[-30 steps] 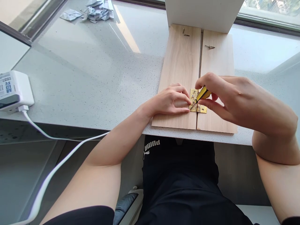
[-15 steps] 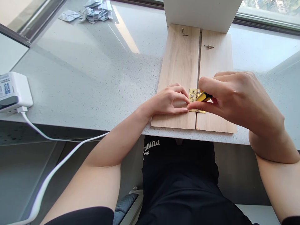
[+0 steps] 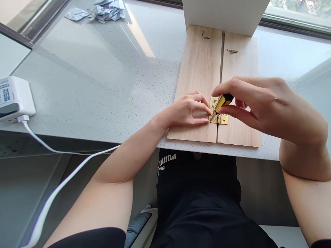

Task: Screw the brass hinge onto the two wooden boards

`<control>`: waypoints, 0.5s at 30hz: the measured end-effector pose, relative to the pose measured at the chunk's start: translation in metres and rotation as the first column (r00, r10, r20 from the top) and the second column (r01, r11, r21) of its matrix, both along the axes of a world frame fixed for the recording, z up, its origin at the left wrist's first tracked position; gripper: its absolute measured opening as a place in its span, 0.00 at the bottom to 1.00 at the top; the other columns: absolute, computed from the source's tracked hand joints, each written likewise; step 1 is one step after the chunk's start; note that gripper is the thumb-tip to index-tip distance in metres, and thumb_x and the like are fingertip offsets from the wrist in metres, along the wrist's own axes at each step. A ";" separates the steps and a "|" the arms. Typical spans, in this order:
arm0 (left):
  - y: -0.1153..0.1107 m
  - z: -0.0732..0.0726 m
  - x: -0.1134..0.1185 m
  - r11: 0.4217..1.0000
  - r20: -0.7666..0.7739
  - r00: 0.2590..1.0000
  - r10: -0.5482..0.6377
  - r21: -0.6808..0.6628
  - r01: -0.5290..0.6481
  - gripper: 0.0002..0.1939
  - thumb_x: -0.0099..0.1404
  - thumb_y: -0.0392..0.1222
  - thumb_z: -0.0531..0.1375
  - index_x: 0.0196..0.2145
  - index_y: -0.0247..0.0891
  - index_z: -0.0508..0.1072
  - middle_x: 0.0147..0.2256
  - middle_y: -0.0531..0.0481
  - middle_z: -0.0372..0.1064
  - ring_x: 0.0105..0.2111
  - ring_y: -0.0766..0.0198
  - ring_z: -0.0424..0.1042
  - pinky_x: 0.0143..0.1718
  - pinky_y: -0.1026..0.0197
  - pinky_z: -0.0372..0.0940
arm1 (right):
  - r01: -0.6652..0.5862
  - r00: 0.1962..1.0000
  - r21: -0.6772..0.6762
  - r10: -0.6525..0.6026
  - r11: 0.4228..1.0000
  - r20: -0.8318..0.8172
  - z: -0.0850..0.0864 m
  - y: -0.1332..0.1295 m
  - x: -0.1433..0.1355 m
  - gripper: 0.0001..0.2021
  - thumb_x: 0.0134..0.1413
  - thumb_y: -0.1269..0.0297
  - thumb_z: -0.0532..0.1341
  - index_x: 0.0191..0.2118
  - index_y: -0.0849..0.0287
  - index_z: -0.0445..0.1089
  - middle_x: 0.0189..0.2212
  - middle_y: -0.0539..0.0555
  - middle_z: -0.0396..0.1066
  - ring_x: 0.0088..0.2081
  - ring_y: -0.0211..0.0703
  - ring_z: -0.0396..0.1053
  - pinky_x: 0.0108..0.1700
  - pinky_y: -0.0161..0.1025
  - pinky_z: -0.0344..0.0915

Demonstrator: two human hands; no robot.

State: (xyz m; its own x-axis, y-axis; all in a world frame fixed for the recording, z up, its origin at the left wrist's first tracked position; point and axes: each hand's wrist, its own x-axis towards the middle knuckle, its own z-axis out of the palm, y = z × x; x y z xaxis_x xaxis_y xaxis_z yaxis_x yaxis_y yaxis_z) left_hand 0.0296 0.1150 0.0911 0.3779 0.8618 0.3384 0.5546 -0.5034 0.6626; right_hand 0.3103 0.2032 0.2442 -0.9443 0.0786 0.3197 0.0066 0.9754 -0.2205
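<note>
Head view: the right hand (image 3: 266, 105) grips a yellow-and-black screwdriver (image 3: 224, 101), its tip at the lower left of a brass-coloured hinge (image 3: 224, 119) mottled with dark specks; the left hand (image 3: 190, 110) lies unclenched on the left board (image 3: 200, 69), fingertips at the hinge's left edge. The hinge straddles the narrow gap beside the right board (image 3: 241, 69), near the front edge of a glossy, speckled pale counter (image 3: 103, 86). Screws (image 3: 232, 51) lie toward the wood-grain boards' far ends, before a white box (image 3: 222, 13). Crumpled papers (image 3: 110, 12) sit near the counter's far edge, a white adapter (image 3: 27, 98) with its cable (image 3: 69, 181) by the front edge, leftward; behind, right, is a window (image 3: 302, 10).
</note>
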 end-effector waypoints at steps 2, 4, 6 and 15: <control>0.000 0.000 -0.001 1.000 0.004 1.000 -0.006 0.005 0.006 0.10 0.78 0.47 0.76 0.53 0.46 0.94 0.56 0.40 0.87 0.60 0.42 0.84 0.67 0.40 0.79 | 0.007 1.000 0.006 -0.006 1.000 -0.015 -0.001 0.003 0.001 0.13 0.93 0.52 0.61 0.52 0.52 0.76 0.39 0.50 0.79 0.33 0.42 0.76 0.35 0.43 0.69; 0.000 -0.001 -0.002 1.000 0.002 1.000 -0.012 0.004 0.012 0.09 0.78 0.48 0.76 0.52 0.46 0.94 0.56 0.40 0.87 0.61 0.42 0.83 0.67 0.40 0.79 | 0.025 0.999 0.001 -0.025 1.000 -0.021 -0.002 0.003 0.000 0.16 0.92 0.48 0.62 0.48 0.52 0.75 0.35 0.48 0.76 0.30 0.41 0.71 0.33 0.44 0.64; 0.001 -0.004 -0.002 1.000 0.008 1.000 -0.015 0.016 0.015 0.08 0.78 0.48 0.76 0.51 0.47 0.94 0.55 0.41 0.87 0.60 0.43 0.84 0.66 0.41 0.79 | 0.035 0.999 0.011 -0.035 0.999 -0.025 -0.003 0.001 -0.003 0.20 0.91 0.44 0.62 0.45 0.52 0.73 0.32 0.47 0.73 0.27 0.40 0.65 0.31 0.45 0.59; 0.001 -0.008 -0.002 0.999 0.009 1.000 0.013 0.042 -0.013 0.07 0.76 0.48 0.78 0.48 0.46 0.93 0.52 0.42 0.87 0.57 0.44 0.85 0.64 0.42 0.80 | 0.100 0.995 0.051 -0.098 0.994 -0.031 -0.011 -0.006 -0.011 0.15 0.93 0.54 0.58 0.49 0.54 0.75 0.32 0.48 0.71 0.28 0.40 0.62 0.31 0.45 0.50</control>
State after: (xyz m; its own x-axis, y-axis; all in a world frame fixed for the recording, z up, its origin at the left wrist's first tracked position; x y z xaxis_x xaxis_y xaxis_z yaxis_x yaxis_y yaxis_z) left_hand 0.0280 0.1164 0.0834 0.3633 0.8515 0.3780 0.5556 -0.5237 0.6458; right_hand 0.2995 0.1974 0.2330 -0.9230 0.1539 0.3527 0.0982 0.9804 -0.1708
